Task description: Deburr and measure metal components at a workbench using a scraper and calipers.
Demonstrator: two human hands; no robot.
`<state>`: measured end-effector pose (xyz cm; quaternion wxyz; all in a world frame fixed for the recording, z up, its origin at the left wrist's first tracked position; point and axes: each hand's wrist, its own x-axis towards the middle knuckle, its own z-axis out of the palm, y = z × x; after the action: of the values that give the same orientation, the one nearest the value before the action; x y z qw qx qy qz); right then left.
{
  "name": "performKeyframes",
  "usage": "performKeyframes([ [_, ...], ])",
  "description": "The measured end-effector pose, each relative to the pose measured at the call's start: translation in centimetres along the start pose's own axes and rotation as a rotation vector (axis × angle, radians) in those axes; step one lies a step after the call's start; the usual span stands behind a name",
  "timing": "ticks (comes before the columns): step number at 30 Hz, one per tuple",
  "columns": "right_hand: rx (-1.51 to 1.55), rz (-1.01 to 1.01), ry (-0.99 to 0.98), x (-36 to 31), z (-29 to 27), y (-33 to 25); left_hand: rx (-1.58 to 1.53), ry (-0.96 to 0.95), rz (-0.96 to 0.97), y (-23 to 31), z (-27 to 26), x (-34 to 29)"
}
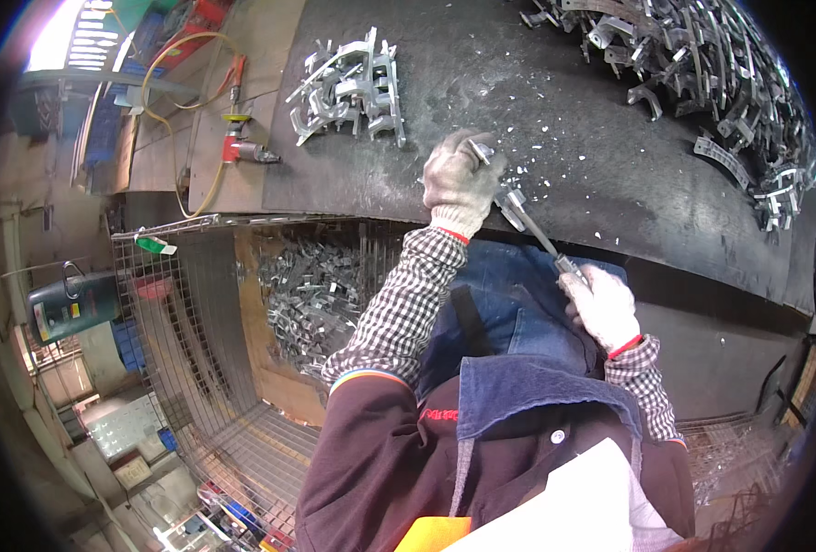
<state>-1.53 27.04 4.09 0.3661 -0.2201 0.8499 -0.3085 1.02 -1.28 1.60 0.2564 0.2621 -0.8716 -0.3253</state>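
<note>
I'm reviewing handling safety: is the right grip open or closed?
Closed: the right grip curls around the near end of a slim metal tool.

- The upper part of the view is filled by a workbench point(601, 198) with a dark, scuffed top; its left end is covered by tan boards point(210, 129).
- Strong white light is admitted at the upper left by a window-like opening point(47, 37), beside which a slatted panel point(92, 37) is seen.
- Below the bench, toward the left, a wire-mesh cage point(233, 460) is placed, partly lined by a brown board point(265, 350).
- At lower left, a pale surface point(132, 428) is brightly lit; whether it is floor cannot be told.
</note>
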Motion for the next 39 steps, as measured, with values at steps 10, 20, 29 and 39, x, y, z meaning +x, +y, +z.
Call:
performKeyframes([
  [10,0.657,0.363,-0.486,0.5,-0.9,0.3,-0.031,0.013,-0.031,-0.3,0.3,-0.1],
  [20,0.371,0.391,-0.554,0.5,-1.8,-2.8,-0.008,0.009,-0.028,-0.3,0.4,-0.2],
  [29,0.586,0.313,-0.398,-0.6,-3.1,-0.9,-0.017,0.01,-0.059,-0.1,1.1,-1.6],
  [39,0.659,0.449,-0.435,0.3,-2.7,-2.0,-0.017,-0.004,-0.033,0.6,0.4,-1.1],
])
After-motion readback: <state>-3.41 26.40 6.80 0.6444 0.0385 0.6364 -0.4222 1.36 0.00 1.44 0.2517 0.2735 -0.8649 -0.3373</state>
